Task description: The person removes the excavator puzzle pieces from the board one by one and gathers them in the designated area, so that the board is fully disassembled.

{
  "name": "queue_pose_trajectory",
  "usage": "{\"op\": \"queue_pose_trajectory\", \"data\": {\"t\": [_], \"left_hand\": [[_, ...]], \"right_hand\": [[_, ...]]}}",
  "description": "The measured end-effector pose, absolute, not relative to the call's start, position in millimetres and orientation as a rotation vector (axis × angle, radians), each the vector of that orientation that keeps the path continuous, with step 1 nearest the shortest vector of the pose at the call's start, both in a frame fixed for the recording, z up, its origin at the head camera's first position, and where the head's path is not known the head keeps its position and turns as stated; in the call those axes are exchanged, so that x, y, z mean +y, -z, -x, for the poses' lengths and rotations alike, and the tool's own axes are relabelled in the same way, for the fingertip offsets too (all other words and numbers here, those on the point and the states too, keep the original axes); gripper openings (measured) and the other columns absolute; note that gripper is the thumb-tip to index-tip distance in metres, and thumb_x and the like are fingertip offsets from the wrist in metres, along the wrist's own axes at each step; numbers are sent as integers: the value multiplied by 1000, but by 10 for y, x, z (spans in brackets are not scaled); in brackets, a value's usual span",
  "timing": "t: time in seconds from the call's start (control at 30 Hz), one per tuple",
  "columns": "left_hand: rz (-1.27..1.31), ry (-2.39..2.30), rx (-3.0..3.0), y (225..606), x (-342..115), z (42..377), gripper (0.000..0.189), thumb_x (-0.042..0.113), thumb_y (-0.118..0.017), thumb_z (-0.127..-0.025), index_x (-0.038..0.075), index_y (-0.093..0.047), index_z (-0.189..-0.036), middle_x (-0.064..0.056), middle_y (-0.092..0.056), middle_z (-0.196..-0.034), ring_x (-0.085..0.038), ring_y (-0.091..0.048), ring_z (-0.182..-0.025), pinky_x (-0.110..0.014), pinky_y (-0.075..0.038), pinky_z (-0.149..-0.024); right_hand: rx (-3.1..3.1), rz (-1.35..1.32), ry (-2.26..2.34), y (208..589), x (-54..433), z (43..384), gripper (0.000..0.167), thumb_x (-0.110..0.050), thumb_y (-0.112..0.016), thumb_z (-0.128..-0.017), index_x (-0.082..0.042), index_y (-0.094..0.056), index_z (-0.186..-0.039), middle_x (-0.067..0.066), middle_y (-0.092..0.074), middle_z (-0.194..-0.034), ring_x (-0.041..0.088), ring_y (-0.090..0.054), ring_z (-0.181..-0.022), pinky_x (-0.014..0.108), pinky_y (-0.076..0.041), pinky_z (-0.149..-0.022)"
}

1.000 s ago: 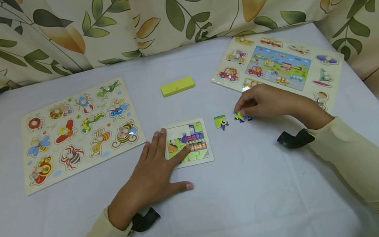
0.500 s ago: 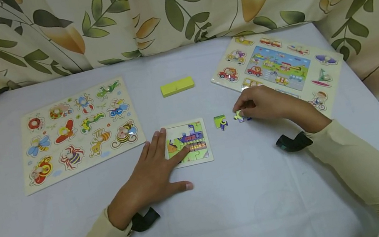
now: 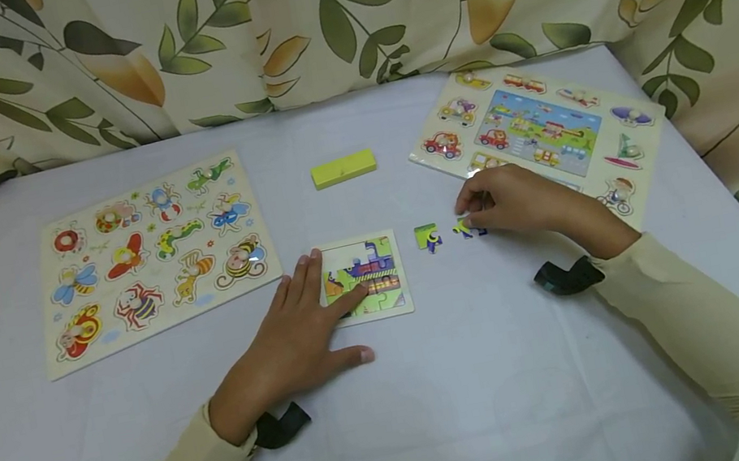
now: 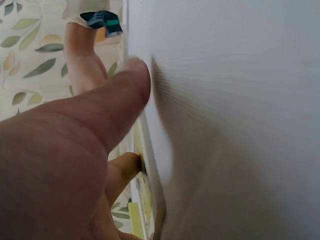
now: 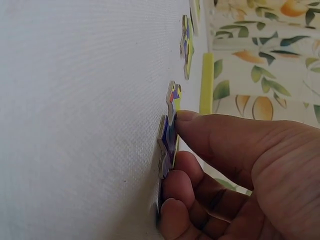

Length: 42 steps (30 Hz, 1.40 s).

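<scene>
My left hand rests with its fingers spread on a small jigsaw puzzle board. One finger lies across its pictured pieces, and a pale unfilled part shows along its upper left. The left thumb stretches out over the cloth, off the board. To the right of the board, my right hand holds a purple and yellow-green jigsaw piece near the tablecloth, thumb on its face and fingers curled at its edge. The fingers partly hide it. A second jigsaw piece, green and purple, lies between board and right hand.
A large insect peg puzzle lies on the left. At the back right is a vehicle peg puzzle, partly behind the right hand. A yellow block sits behind the small board. A leaf-patterned curtain hangs beyond the table.
The jigsaw piece under my right fingers tilts and shifts slightly, while the right hand stays at nearly the same spot. My left hand keeps its place on the board.
</scene>
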State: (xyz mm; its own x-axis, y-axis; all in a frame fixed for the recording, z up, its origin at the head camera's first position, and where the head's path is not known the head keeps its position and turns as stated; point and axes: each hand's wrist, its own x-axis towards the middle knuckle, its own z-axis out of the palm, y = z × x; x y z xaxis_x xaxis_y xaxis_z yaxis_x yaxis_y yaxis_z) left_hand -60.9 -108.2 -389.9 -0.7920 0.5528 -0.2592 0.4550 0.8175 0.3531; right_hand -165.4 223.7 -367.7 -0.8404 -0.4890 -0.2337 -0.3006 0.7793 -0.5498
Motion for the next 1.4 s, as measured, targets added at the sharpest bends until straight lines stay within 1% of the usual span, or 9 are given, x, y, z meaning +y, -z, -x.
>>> {"op": "queue_pose_trajectory", "data": {"t": [0.1,0.2,0.37,0.5,0.67,0.77,0.9,1.17,1.4], "left_hand": [[-741,-447,2617,3894,-1072,616,80,62,-66,-82,35,-36,-151,-22,13,-159,-36,16,-144,-57,-4,-113],[-735,-495,2560,3885,-1041,626,80,57,-66,-85,27,-35,-152,-18,18,-159,-33,22,-143,-58,-1,-113],[-716,-530,2515,3856,-956,634,77,54,-62,-90,18,-34,-152,-17,7,-161,-32,20,-144,-59,1,-112],[-688,-513,2532,3836,-899,624,79,57,-64,-87,27,-33,-153,-19,3,-161,-36,18,-144,-61,1,-111],[-672,-388,2534,3838,-820,598,93,70,-64,-78,40,-20,-155,-23,9,-159,-42,23,-141,-64,3,-109],[-661,-347,2540,3839,-779,577,99,75,-64,-73,41,-19,-154,-25,12,-158,-44,24,-139,-65,4,-108],[-651,-295,2558,3841,-758,557,100,77,-65,-71,41,-22,-154,-25,14,-157,-44,24,-139,-65,3,-108],[-672,-286,2582,3889,-777,546,102,78,-66,-69,41,-23,-154,-25,14,-158,-44,24,-140,-67,3,-107],[-681,-271,2594,3894,-775,543,101,79,-63,-70,42,-21,-154,-25,14,-158,-44,23,-140,-67,2,-107]], "right_hand": [[2608,607,716,3669,2224,1656,9,-7,-71,-88,-6,-71,-96,2,-62,-83,18,-51,-76,32,-43,-66],[2620,593,729,3644,2205,1666,8,-11,-68,-91,-7,-71,-98,2,-63,-85,18,-52,-77,33,-43,-66],[2630,546,764,3588,2167,1690,16,-17,-60,-97,-7,-69,-104,4,-63,-88,19,-53,-78,36,-43,-68],[2608,564,799,3583,2109,1715,19,-18,-58,-98,-5,-69,-108,4,-64,-89,20,-53,-79,37,-44,-69],[2593,646,826,3596,1993,1727,20,-18,-58,-99,-4,-69,-109,3,-67,-92,18,-54,-79,36,-46,-69],[2583,686,821,3585,1914,1716,20,-17,-58,-99,-5,-70,-109,3,-67,-96,18,-55,-79,35,-46,-68],[2558,746,819,3586,1797,1714,20,-16,-57,-99,-5,-71,-108,4,-67,-99,17,-55,-80,35,-46,-69],[2524,906,775,3655,1580,1780,19,-14,-60,-97,-5,-73,-107,3,-67,-98,16,-55,-79,34,-47,-72],[2417,1015,814,3663,1399,1802,19,-5,-61,-94,-7,-73,-108,2,-67,-95,16,-56,-83,33,-48,-75]]}}
